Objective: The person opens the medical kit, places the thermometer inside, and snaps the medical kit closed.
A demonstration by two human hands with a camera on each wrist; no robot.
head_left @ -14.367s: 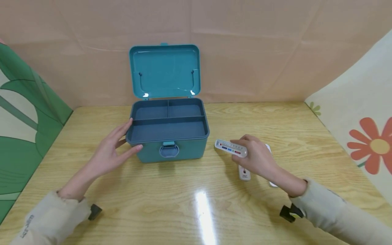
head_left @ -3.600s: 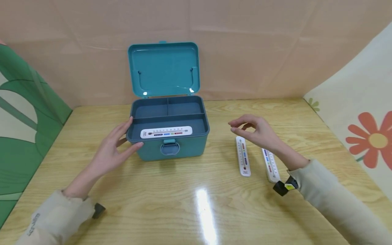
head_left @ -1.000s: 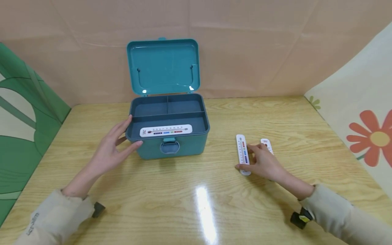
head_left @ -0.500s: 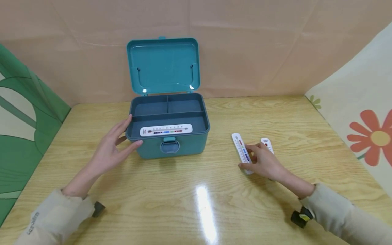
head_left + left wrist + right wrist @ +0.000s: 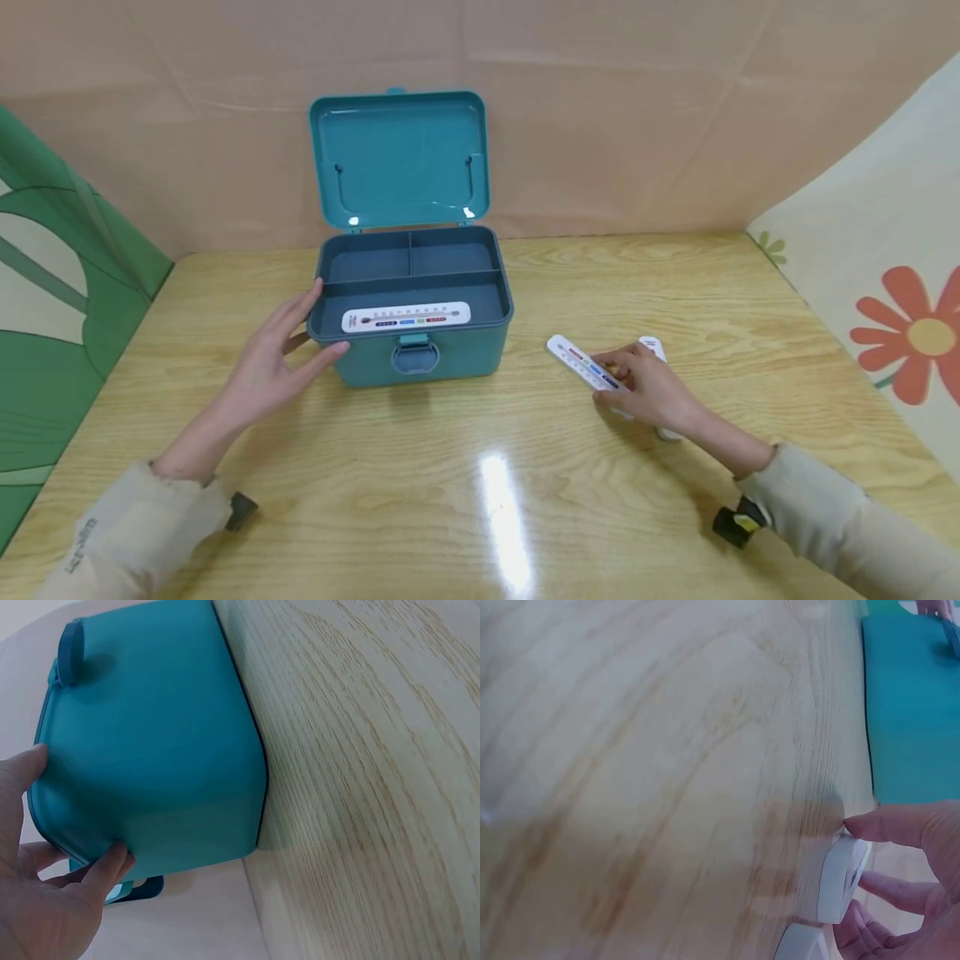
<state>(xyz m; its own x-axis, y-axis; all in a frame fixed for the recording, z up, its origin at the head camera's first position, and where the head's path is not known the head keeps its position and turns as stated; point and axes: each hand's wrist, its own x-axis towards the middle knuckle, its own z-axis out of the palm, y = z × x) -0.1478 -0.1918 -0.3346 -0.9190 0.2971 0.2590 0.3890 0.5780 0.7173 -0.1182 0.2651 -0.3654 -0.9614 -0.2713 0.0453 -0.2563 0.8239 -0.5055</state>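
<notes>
Right hand (image 5: 652, 392), its arm in from the table's (image 5: 360, 500) right edge, pinches a thermometer (image 5: 576, 357) between thumb and fingers, right of the box (image 5: 472, 357). Left hand (image 5: 258, 379): digits spread, touching box at front left corner.

The site was a small tabletop booth; the type of room around it could not be determined. A wood-grain table (image 5: 375, 517) with a glossy finish formed the floor of the booth across the lower frame. A creased, pinkish-beige sheet (image 5: 637, 125) closed the rear along the top. A green leaf-print panel (image 5: 45, 367) bounded the left edge; a white flower-print panel (image 5: 825, 258) bounded the right edge.
</notes>
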